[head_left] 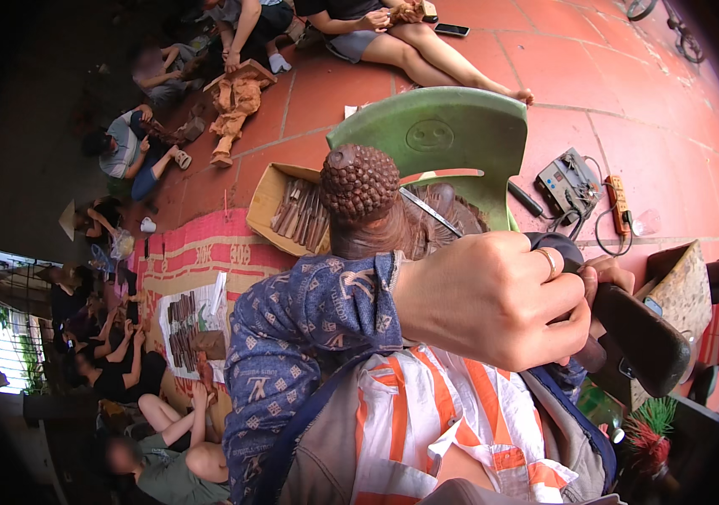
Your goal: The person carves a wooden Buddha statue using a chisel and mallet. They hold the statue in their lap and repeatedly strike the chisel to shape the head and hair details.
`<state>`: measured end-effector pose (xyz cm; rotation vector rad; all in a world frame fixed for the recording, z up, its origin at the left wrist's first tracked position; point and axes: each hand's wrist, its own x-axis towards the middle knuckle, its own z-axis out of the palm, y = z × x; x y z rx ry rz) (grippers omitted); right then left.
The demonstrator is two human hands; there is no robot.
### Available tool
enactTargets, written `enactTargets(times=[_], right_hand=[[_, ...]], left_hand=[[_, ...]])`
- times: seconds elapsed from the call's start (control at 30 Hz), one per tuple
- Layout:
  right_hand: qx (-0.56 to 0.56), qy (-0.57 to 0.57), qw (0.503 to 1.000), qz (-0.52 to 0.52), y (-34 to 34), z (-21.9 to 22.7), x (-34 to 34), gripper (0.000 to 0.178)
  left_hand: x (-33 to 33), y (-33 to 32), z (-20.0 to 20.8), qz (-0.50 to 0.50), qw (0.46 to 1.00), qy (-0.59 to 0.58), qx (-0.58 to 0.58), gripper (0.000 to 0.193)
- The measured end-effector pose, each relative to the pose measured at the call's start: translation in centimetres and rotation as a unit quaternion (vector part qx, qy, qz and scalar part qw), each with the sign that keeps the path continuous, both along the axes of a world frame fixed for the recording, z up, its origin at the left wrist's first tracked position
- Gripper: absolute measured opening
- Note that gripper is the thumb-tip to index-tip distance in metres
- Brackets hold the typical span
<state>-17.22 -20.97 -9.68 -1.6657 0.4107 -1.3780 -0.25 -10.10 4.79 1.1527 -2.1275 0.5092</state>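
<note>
A dark brown wooden carved bust [362, 181], its head covered in rows of knobby curls, leans by a green plastic chair [469, 109]. A thin silver metal strip [431, 210] crosses the carving and runs back behind my left wrist. My left hand [502, 299], with a ring, is closed in a fist in front of the carving; what it grips is hidden. Behind it and to the right, my right hand [612, 273] is partly covered, its fingers curled at the top of a dark, smooth handle-like piece [645, 341]. The exact kind of that piece does not show.
An open cardboard box [265, 210] of carving tools stands left of the bust. More tools [181, 324] lie on a red mat [195, 259]. At right are a power box [568, 181] and an orange power strip [618, 202] with cords. Several people sit beyond, one near another wooden carving [235, 105].
</note>
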Motion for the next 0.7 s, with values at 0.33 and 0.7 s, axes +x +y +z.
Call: enactTargets(times=[0.33, 0.7], right_hand=[[0.109, 0.020, 0.994, 0.012, 0.5, -2.5, 0.3, 0.018], [0.144, 0.038, 0.987, 0.060, 0.5, -1.6, 1.2, 0.015]], left_hand=[[-0.7, -0.5, -0.1, 0.079, 0.997, 0.024, 0.002, 0.021], [-0.4, 3.4, 2.1, 0.149, 0.984, 0.030, 0.093, 0.037]])
